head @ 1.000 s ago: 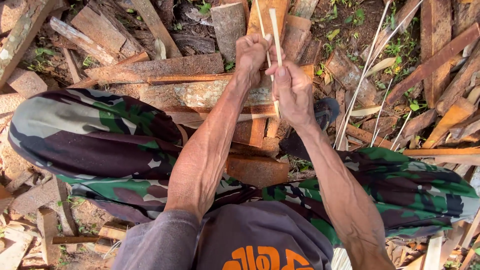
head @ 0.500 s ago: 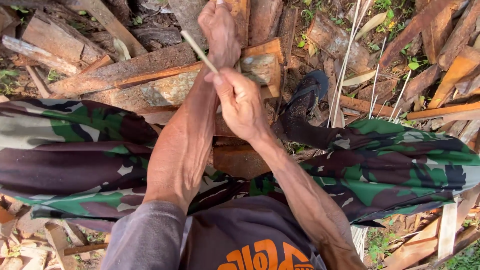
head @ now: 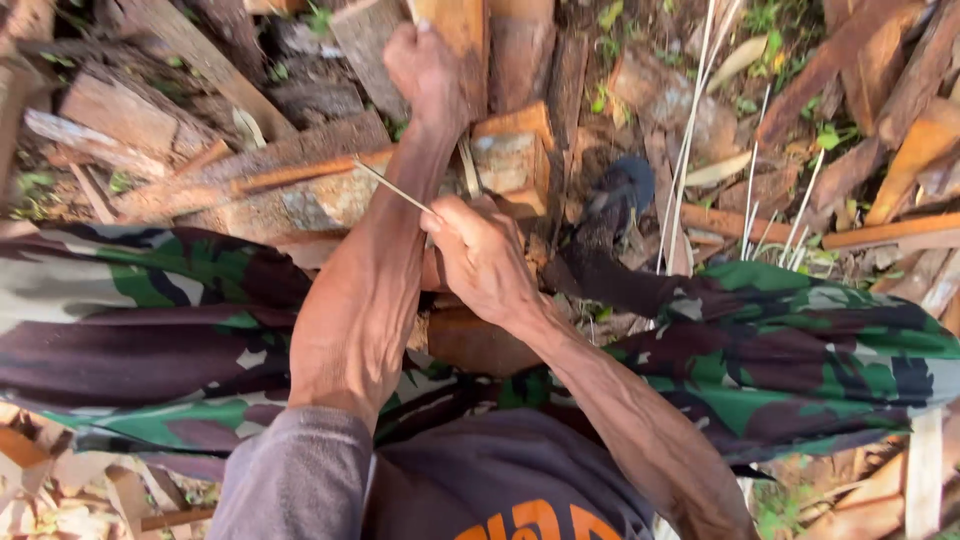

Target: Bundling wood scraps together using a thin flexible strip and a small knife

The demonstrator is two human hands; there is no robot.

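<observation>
Looking down from the head cam, the left hand (head: 430, 75) sits at the top centre of the frame, closed into a fist right up against an orange-brown wood block (head: 465, 40); can't tell exactly what's inside that fist. Lower down, near the middle, the right hand (head: 485, 260) is curled shut and pinching a thin pale stick (head: 392, 187), which pokes out up and to the left, crossing in front of the left forearm. Both arms run up from the bottom edge, over a grey shirt (head: 500, 480). Camouflage trousers (head: 150, 310) spread across the frame left and right, so the knees are wide apart. Behind the hands there's a messy pile of split wood (head: 180, 130) across the upper left, and a few long thin pale slivers (head: 690, 130) stand upright in the upper right, well apart from both hands.
</observation>
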